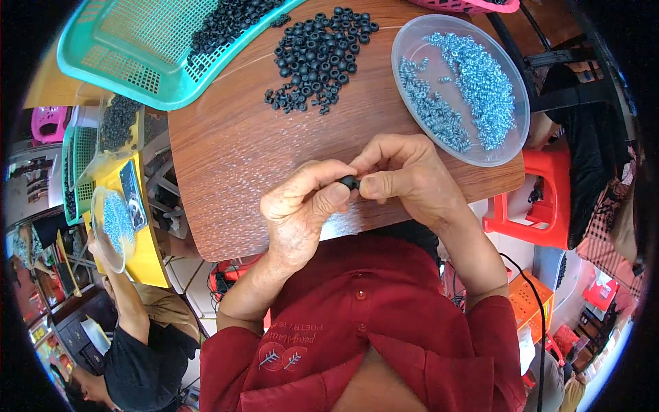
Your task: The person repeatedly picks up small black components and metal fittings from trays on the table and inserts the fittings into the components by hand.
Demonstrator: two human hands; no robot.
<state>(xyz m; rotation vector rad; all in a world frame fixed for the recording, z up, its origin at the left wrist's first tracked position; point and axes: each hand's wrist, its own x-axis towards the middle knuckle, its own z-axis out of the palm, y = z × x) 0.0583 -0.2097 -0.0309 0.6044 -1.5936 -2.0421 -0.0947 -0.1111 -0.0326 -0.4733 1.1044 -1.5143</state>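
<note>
Over the near part of the brown table (220,172), my left hand (302,206) pinches a small black ball-shaped cord-lock piece (349,182) between thumb and forefinger. From the other side, the thumb and forefinger of my right hand (405,175) close on the same piece, so the fingertips of both hands nearly meet. The fingers cover part of it, and whether a spring sits inside is hidden. Beyond my hands lies a loose pile of black round pieces with holes (316,62). A clear round tray (401,89) at the right holds many small silvery-blue springs (480,89).
A green mesh basket (89,69) with more black pieces stands at the far left. To the right is a red plastic stool (563,199). At left, another person's arm (130,302) reaches to a tray of springs (117,220) by a yellow board (147,254) with a phone (134,196).
</note>
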